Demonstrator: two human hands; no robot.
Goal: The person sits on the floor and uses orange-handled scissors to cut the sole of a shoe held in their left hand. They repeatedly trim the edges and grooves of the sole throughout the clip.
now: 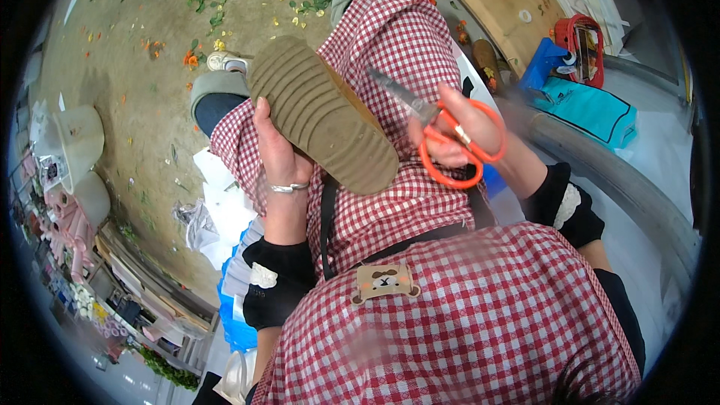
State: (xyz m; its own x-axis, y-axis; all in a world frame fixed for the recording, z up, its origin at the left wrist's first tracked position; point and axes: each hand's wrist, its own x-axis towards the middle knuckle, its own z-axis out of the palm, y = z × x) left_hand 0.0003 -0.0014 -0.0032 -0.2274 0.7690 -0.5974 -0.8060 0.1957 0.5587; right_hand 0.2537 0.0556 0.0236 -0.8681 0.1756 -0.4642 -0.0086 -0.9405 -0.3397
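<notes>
My left hand grips a shoe from its left side, thumb up along the edge. The shoe's olive-brown ridged sole faces up at me, and a strip of its tan side shows along the right edge. To the right of it, my right hand holds a pair of scissors with orange-red loop handles. Their metal blades point up and left, apart from the sole, and look close together. Both hands are above my lap, which a red-and-white checked apron covers.
Leaves and orange and yellow petals litter the floor. At right are a teal bag, a blue tool, a red object and a thick grey tube. Pale buckets stand at left; a brown shoe lies beyond my knee.
</notes>
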